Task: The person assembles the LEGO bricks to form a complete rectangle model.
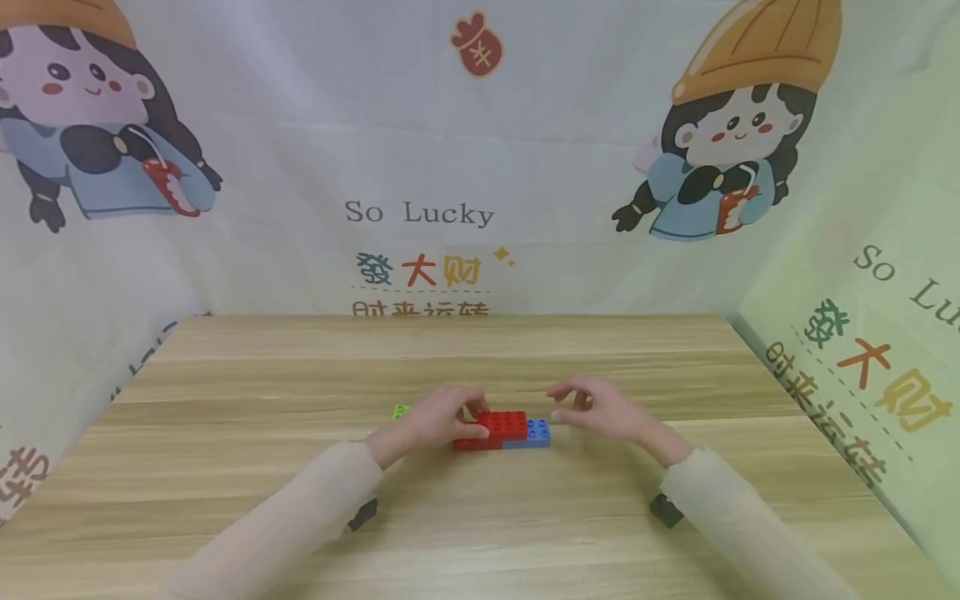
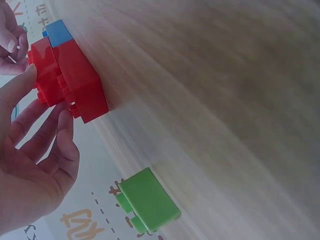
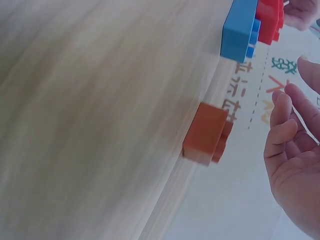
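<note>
On the wooden table a lower red brick [image 1: 467,445] and a blue brick [image 1: 538,432] lie end to end, and an upper red brick [image 1: 506,423] sits across both. My left hand [image 1: 442,414] holds the upper red brick at its left end, thumb on the near side and fingers behind. In the left wrist view the thumb lies against that upper red brick [image 2: 46,72]. Just right of the blue brick, my right hand [image 1: 602,408] hovers with bent, relaxed fingers, apart from the bricks and holding nothing.
A green brick [image 2: 150,200] lies to the left, mostly hidden behind the left hand in the head view. An orange-brown brick [image 3: 206,132] lies to the right, hidden in the head view. A printed cloth [image 1: 420,150] hangs around the table's back and sides.
</note>
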The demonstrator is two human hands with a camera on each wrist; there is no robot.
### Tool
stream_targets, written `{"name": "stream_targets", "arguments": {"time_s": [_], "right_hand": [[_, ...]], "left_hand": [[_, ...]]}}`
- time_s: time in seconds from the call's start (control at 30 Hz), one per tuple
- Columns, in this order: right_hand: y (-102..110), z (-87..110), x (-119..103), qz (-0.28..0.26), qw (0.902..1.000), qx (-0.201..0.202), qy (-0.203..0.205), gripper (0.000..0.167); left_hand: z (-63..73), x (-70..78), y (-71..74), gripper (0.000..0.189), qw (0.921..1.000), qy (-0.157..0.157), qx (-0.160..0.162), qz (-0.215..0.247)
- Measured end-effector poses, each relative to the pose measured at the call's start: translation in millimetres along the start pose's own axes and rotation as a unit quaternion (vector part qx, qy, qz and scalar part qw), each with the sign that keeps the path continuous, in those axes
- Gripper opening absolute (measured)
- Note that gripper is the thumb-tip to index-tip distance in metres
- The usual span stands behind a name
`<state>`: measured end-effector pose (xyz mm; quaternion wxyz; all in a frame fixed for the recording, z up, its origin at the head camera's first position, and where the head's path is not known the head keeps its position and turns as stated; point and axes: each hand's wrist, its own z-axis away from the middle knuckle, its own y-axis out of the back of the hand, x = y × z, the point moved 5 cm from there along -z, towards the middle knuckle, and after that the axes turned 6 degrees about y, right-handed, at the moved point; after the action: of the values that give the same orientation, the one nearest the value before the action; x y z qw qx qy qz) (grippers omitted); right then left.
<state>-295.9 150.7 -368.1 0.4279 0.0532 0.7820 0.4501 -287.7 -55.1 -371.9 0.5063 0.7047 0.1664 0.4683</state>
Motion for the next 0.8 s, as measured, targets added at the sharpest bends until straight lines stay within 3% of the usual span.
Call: {"name": "stream_targets", "arguments": {"time_s": [0.3, 0.8], "right_hand": [[11.1, 10.7, 11.4, -0.029, 0.9995, 0.013, -0.007, 0.036], [21.6, 19.5, 26.6, 0.004, 0.9989, 0.031, -0.035, 0.036]], "left_hand": [[0.1, -0.1, 1.2, 0.021, 0.9999, -0.008, 0.006, -0.001], [0.7, -0.3, 0.7, 0.021, 1.0000, 0.000, 0.004, 0.002]]}}
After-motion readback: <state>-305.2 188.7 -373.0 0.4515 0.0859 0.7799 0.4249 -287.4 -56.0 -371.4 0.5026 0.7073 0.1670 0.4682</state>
